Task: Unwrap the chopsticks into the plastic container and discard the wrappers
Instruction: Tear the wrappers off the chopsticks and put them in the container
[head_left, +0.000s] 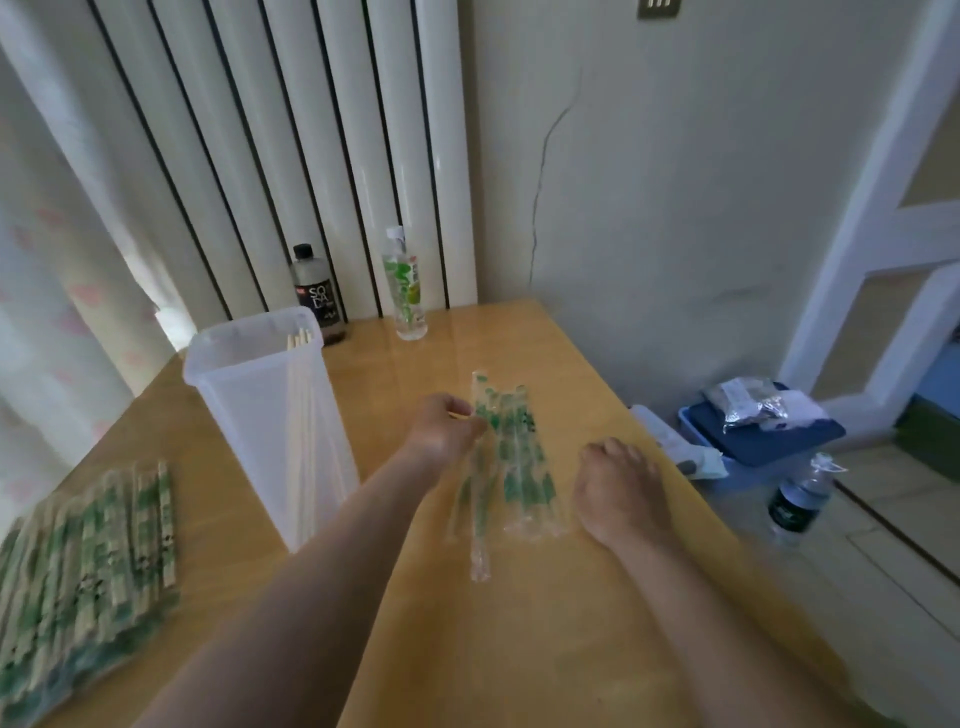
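The left hand (447, 426) is seen with its fingers curled in towards the thumb. A light pinch appears to be made on the far end of the empty wrappers (511, 467), though blur hides the exact contact. The right hand (618, 488) is laid on the table (519, 649) with fingers loosely bent, and nothing is held in it. The wrappers lie fanned out between the 2 hands, just left of the right knuckles.

The step is judged to be the handling of spent wrappers for discarding. It would be done best if the fan were gathered at 1 end and the loose near ends pressed together by the right fingers. The film looks light and slippery, so single sleeves could easily be missed.

The plastic container (270, 415) stands upright just left of the left fingers, with bare chopsticks (300, 395) leaning inside it. The stack of wrapped chopsticks (88, 561) lies well left of the container. Beyond the left fingertips, a dark soda bottle (317, 296) and a green-labelled bottle (405, 286) are stood at the table's far edge. Right of the right fingers, off the table, a blue box (779, 447) with bags on it and a floor bottle (797, 506) are seen. Whether that box serves as a bin cannot be told. The container is close enough that it could be tipped by a wide sweep of the left forearm.
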